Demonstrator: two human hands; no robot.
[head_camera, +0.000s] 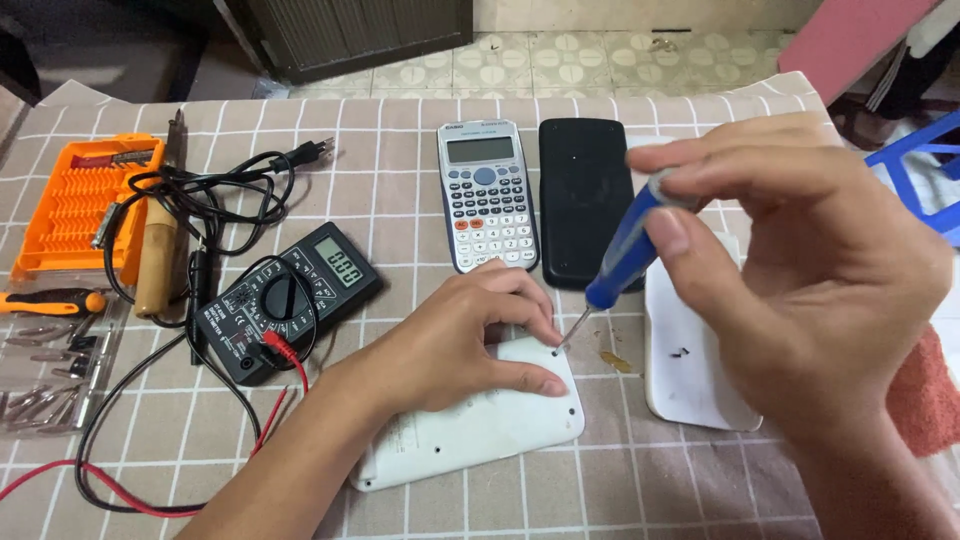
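My left hand (470, 335) presses down on a white calculator (480, 425) that lies face down on the checked tablecloth. My right hand (800, 260) holds a blue-handled screwdriver (625, 250) upright at a slant. Its tip sits in a screw hole near the top right corner of the white back. To the right lies a white plastic cover (690, 370) with tiny dark screws (680, 352) on it.
A grey calculator (487, 195) and a black slide cover (583, 200) lie behind. A black multimeter (290, 295) with red and black leads sits at left, beside a wooden-handled soldering iron (160, 250), an orange bit case (85, 205) and loose bits (50, 375).
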